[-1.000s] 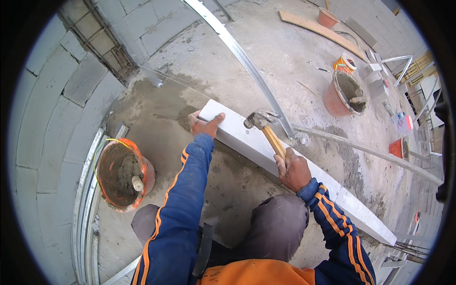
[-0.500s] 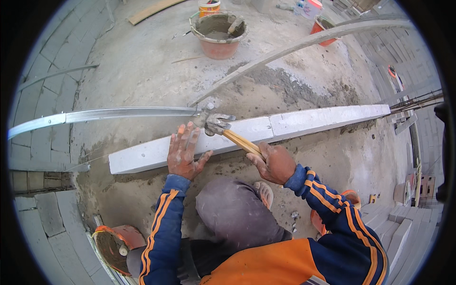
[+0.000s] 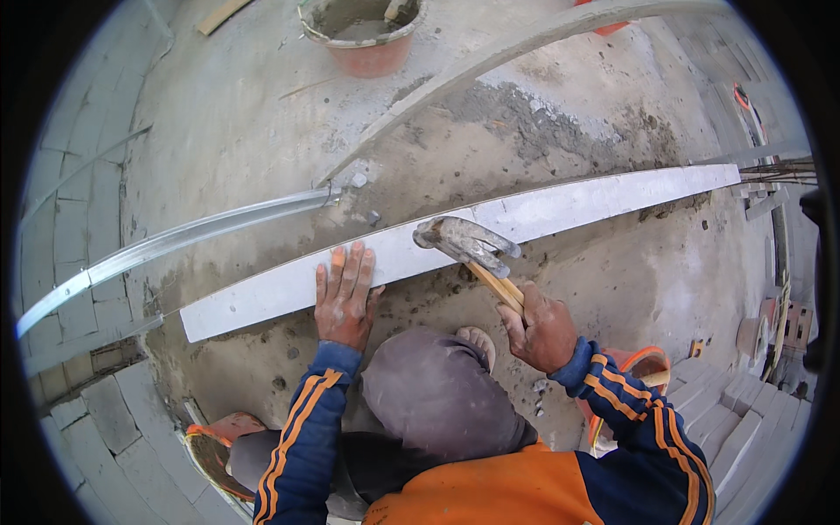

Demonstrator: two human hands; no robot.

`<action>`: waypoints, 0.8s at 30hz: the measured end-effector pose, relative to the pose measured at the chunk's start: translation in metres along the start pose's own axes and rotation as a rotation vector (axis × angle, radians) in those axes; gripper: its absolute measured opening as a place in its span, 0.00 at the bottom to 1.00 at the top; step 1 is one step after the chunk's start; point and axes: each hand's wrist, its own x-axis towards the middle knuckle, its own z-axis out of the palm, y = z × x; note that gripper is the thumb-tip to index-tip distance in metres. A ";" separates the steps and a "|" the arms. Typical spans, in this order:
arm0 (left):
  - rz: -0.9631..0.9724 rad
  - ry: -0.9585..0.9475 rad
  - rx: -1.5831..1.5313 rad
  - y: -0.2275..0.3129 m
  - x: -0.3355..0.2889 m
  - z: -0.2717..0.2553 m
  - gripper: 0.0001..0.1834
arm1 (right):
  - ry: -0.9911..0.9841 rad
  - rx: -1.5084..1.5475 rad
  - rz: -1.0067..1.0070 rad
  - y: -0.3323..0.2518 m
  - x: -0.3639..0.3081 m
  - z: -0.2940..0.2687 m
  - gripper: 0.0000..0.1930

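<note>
Head view: a row of white blocks [image 3: 595, 203] runs slantwise over the floor [image 3: 236, 140], its near-left end square-cut, its far-right end close to some rods [image 3: 774, 172]. Left hand [image 3: 346, 302] lies flat on the blocks, grasping nothing, its fingertips near their far edge and its thumb by the near one. Right hand [image 3: 542, 332] is clenched round the handle of a hammer [image 3: 464, 241], whose head is over the blocks' top face; whether it touches them cannot be told. Beyond the far edge, floor stretches up to a tub [image 3: 372, 57], crossed by a metal strip [image 3: 210, 229] at left and a long bar [image 3: 481, 68]. On the near side, a narrower band of floor lies between the blocks and a bent knee [image 3: 429, 394]; a bucket [image 3: 234, 426] at lower left and a bin [image 3: 647, 360] beside the right sleeve hem it in. Compared with half a second ago, the hammer's head appears larger and farther from the left hand, the left fingers have drawn closer together, and the tub sits higher, cut by the picture's top.
</note>
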 end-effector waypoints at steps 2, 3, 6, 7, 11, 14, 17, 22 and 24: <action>-0.017 -0.016 -0.009 0.001 0.000 -0.002 0.37 | -0.031 -0.125 0.063 0.004 0.001 -0.003 0.15; -0.012 -0.011 -0.001 0.001 -0.001 -0.002 0.37 | -0.047 -0.195 0.101 0.004 0.002 -0.004 0.15; -0.015 -0.008 0.009 0.002 -0.001 0.001 0.37 | -0.085 -0.152 0.160 0.004 0.000 -0.004 0.15; -0.014 0.000 0.009 0.002 -0.001 0.002 0.38 | -0.061 -0.133 0.095 0.004 -0.001 -0.003 0.15; -0.002 -0.016 0.034 0.002 0.002 0.000 0.38 | -0.114 -0.102 0.124 0.008 -0.012 0.005 0.15; 0.034 0.013 0.090 0.014 0.009 -0.008 0.38 | -0.022 -0.032 0.161 0.020 -0.021 0.002 0.15; 0.275 -0.151 0.018 0.041 0.032 -0.007 0.40 | 0.075 -0.021 0.276 0.031 -0.032 -0.012 0.15; 0.485 -0.198 -0.054 0.082 0.087 0.018 0.40 | 0.185 -0.034 0.422 0.043 -0.054 -0.036 0.16; 0.506 -0.175 -0.060 0.086 0.092 0.022 0.38 | 0.192 -0.032 0.443 0.045 -0.060 -0.039 0.16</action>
